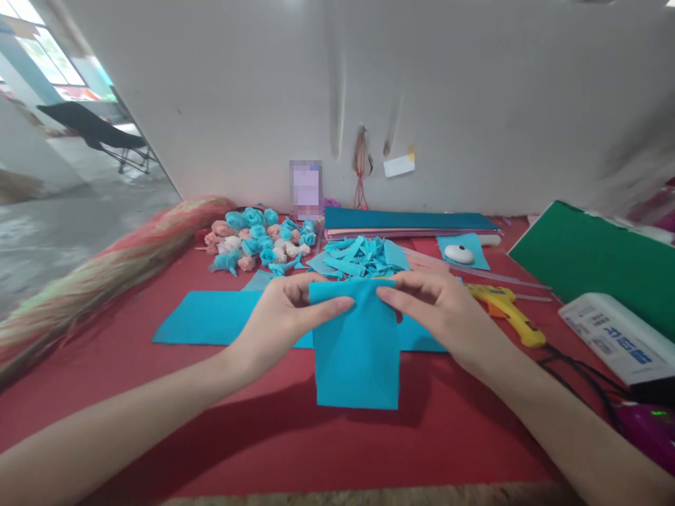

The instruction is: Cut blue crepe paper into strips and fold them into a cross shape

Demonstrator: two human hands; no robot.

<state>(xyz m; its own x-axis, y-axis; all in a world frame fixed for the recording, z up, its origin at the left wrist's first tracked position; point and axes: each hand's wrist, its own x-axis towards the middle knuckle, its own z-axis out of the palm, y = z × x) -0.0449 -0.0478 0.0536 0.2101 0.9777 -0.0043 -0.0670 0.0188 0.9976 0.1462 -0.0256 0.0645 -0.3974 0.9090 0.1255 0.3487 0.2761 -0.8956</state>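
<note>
A rectangular sheet of blue crepe paper (357, 358) hangs upright between my two hands, above the red tabletop. My left hand (287, 309) pinches its upper left part, thumb in front and fingers behind. At the upper right, my right hand (443, 309) grips the same sheet, its thumb near the top edge. Behind the sheet, a long blue paper strip (211, 318) lies flat on the table, partly covered by my hands. A pile of blue paper scraps (358, 256) sits just beyond my fingers.
Blue, pink and white paper flowers (256, 235) lie at the back left. Stacked paper sheets (406, 221) rest along the wall. On the right are a yellow glue gun (506, 313) with a cable, a white box (619, 341), a green board (595, 260) and a white oval object (458, 254).
</note>
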